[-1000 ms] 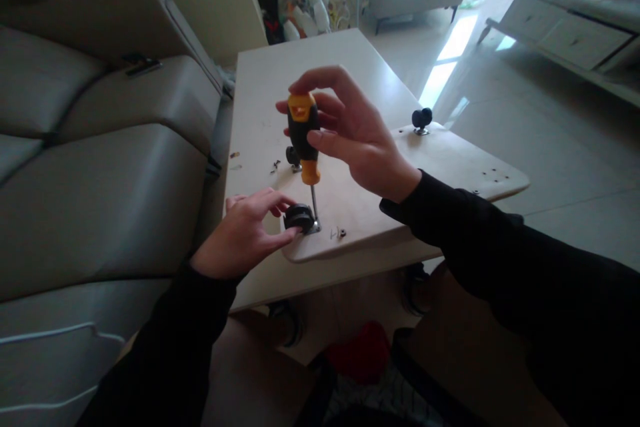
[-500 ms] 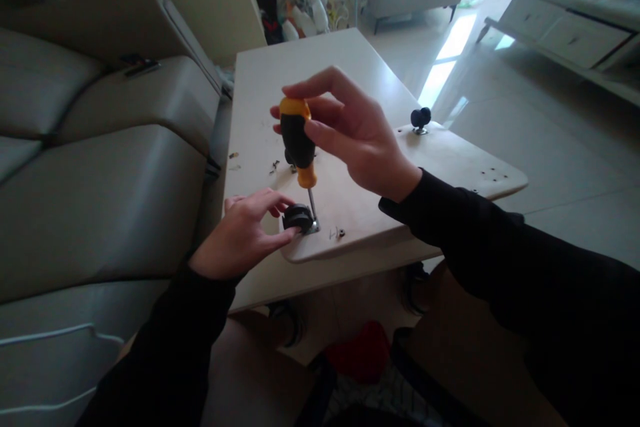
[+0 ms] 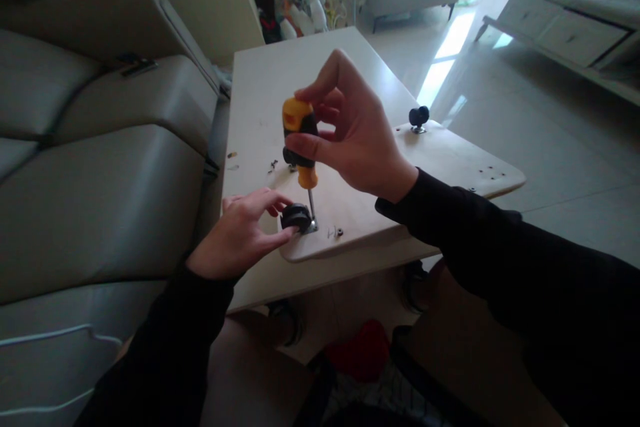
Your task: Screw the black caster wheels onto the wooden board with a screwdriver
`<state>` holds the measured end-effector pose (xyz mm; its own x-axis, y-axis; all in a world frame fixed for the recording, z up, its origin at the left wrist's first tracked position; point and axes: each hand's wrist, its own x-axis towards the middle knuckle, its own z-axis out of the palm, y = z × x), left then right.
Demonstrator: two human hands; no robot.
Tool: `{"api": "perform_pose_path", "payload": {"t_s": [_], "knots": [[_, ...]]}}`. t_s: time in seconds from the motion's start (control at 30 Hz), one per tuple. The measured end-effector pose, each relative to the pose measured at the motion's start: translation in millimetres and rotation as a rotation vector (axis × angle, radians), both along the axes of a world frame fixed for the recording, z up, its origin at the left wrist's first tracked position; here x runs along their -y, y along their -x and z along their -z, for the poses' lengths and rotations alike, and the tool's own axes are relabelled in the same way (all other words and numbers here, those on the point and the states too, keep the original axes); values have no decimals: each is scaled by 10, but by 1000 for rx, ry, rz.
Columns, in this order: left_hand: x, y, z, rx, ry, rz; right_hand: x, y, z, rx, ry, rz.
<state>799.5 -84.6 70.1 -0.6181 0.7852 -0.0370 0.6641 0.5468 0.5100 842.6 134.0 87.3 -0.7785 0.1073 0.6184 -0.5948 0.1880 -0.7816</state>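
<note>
My right hand grips the yellow and black handle of a screwdriver, which stands nearly upright. Its tip meets the metal mounting plate of a black caster wheel. With thumb and fingers, my left hand holds that caster from the left side. The caster sits at the near left corner of a pale wooden board. To its right on the board lie a few small screws. Another caster is partly hidden behind the screwdriver, and a third caster stands on the far edge.
The board rests on a white table. Loose small hardware lies left of the board, and the board's right corner juts past the table edge. A grey sofa runs along the left. A red object is on the floor below.
My right hand has turned on the screwdriver handle: the thumb now lies across its front and the wrist has risen slightly. The left hand still holds the caster.
</note>
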Motion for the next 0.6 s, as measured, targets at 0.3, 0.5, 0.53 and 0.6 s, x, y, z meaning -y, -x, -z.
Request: {"api": "perform_pose_path", "payload": {"t_s": [0.3, 0.5, 0.53, 0.6], "knots": [[6, 6, 20, -28, -5, 10, 42, -92, -58, 27, -29, -145], [-1, 7, 22, -26, -5, 9, 83, -94, -58, 39, -86, 15], [-2, 6, 23, -27, -6, 8, 81, -100, -70, 35, -91, 30], [-2, 5, 25, -29, -8, 2, 69, -109, -90, 12, -85, 24]]}}
